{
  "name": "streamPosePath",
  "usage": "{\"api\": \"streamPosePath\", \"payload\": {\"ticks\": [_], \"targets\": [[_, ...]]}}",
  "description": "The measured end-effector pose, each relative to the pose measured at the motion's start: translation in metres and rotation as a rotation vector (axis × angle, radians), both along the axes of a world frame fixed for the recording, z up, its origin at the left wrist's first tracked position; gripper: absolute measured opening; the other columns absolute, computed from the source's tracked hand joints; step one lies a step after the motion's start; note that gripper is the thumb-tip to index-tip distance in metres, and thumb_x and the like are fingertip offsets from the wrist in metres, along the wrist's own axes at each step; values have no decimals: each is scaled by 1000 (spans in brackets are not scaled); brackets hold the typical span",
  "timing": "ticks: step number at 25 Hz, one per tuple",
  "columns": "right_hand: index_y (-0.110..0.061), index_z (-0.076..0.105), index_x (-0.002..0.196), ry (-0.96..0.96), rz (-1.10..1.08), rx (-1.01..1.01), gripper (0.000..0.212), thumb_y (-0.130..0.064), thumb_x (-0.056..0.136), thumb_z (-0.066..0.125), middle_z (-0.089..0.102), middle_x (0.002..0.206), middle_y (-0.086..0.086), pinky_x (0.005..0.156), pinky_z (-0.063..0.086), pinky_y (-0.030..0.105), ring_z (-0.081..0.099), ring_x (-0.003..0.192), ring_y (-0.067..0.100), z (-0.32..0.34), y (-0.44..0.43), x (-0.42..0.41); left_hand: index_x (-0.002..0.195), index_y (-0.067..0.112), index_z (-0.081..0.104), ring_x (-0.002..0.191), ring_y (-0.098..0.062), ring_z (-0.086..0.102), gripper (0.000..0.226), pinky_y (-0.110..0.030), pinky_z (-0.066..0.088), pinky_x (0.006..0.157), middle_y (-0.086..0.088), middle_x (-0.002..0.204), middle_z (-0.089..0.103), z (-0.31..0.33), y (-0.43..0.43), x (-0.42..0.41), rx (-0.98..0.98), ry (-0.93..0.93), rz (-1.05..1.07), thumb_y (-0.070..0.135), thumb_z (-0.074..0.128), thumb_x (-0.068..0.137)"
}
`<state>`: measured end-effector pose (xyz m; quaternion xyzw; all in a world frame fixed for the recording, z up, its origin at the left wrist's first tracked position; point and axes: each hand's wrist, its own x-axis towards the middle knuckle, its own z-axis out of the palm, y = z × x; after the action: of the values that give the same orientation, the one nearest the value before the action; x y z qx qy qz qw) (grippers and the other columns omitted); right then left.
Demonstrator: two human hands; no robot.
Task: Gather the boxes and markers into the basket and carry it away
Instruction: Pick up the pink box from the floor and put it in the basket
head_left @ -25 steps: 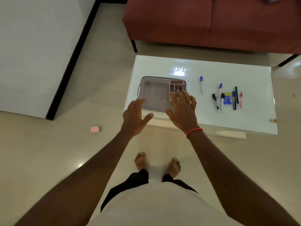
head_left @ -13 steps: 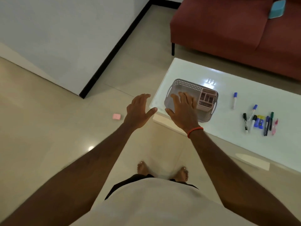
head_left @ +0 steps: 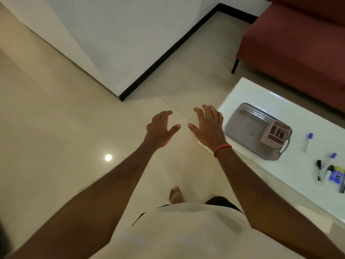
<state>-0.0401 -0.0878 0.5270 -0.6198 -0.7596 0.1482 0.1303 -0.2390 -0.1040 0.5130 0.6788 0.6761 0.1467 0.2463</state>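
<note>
Both hands have swung left, off the basket [head_left: 242, 128]: left hand [head_left: 161, 128] and right hand [head_left: 209, 128] spread, empty, over open floor [head_left: 56, 118] (basket near the table [head_left: 261, 94] corner).

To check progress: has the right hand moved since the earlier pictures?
Yes. The right hand was over the basket; now it is left of it, past the table end.

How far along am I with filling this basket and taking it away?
Done: one pink divided box sits in the basket. In hand: nothing; left hand and right hand are open, off the basket. Left: the lone marker and the marker cluster lie on the table; basket not yet carried.
</note>
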Motion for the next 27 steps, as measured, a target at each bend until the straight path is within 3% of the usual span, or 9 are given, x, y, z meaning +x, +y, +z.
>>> {"api": "streamPosePath", "payload": {"ticks": [10,23,27], "targets": [[-19,48,136,-26,122,-13,55,-47,89,60,42,148,14,113,23,49,29,142,32,-9,46,-71,146,18,38,136,-28,43,74,-55,39,102,-3,153,42,-14,25,-64,-51,-75,168,66,49,90],[-20,46,137,14,198,-217,55,-47,91,58,40,150,13,114,21,47,26,143,31,-88,169,-148,147,20,36,138,-28,40,67,-54,37,104,-2,154,39,-64,150,-127,-206,-45,235,57,53,94],[-21,46,137,56,172,-259,55,-48,91,57,39,149,12,111,27,48,26,143,30,-120,198,-166,147,21,35,139,-27,38,69,-54,36,105,-1,154,39,-90,180,-138,-279,-79,261,61,51,93]]}}
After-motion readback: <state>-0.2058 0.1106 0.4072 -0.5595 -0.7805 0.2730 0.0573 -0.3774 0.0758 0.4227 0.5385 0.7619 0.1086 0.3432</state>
